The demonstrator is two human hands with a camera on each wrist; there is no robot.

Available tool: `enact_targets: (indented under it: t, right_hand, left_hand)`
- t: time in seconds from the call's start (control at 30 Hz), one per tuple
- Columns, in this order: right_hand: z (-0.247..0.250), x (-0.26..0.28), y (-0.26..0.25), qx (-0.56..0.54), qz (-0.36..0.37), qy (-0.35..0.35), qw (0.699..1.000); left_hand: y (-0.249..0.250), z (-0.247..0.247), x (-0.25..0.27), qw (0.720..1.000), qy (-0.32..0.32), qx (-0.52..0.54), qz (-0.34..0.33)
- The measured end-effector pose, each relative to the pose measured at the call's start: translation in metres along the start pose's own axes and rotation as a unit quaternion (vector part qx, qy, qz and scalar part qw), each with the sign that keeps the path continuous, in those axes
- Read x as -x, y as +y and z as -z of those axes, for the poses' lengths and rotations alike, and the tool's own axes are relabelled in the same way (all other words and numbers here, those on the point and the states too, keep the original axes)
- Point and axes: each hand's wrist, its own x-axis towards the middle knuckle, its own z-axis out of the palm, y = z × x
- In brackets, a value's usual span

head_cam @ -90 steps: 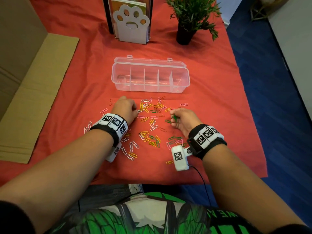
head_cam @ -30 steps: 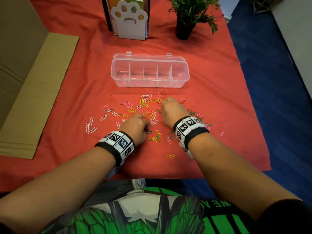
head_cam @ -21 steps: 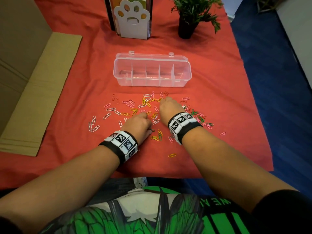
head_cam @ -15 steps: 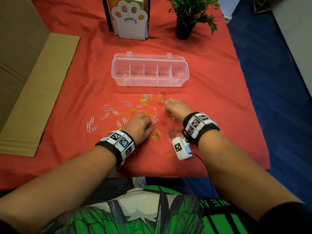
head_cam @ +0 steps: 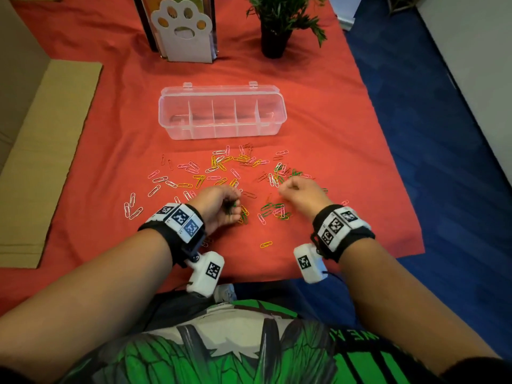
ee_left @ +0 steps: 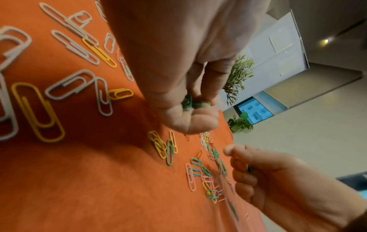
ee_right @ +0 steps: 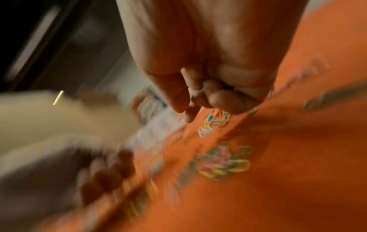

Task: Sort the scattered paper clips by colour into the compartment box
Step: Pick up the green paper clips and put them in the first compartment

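Observation:
The clear compartment box (head_cam: 221, 133) stands open at the middle of the red cloth, and its compartments look empty. White, pink, yellow and green paper clips (head_cam: 219, 167) lie scattered in front of it. My left hand (head_cam: 225, 207) is curled just above the near clips and holds several green clips (ee_left: 189, 102) in its fingers (ee_left: 190, 124). To its right, my right hand (head_cam: 291, 189) is a loose fist beside a green and pink cluster (head_cam: 277, 212). In the left wrist view the right hand (ee_left: 244, 166) pinches a green clip (ee_left: 249, 169). The right wrist view is blurred and shows curled fingers (ee_right: 224, 100).
A white paw-shaped holder (head_cam: 182, 31) and a potted plant (head_cam: 275, 31) stand at the back of the table. Flat cardboard (head_cam: 47, 151) lies along the left. The cloth's right edge (head_cam: 388, 151) drops to blue floor. One yellow clip (head_cam: 266, 244) lies alone near me.
My right hand reached into the far middle clips, then drew back right and towards me. My left hand stayed put but rolled, so its wrist camera now shows.

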Motion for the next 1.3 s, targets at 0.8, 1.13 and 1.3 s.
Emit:
enact_targets:
  t: [0.8,1.13,1.3]
  right_hand:
    - [-0.026,0.006,0.006,0.352,0.118,0.008,0.928]
    - [-0.001,0.003,0.009,-0.093,-0.036,0.018,0.995]
    - [0.002,-0.001,0.008,0.038,0.004,0.084,0.996]
  left_hand:
    - [-0.022,0.002,-0.007,0.706,0.050,-0.661,-0.249]
    - [-0.026,0.009,-0.012,0.713,0.015,-0.646,-0.270]
    - [-0.017,0.003,-0.012,0.893,0.045,-0.413,-0.172]
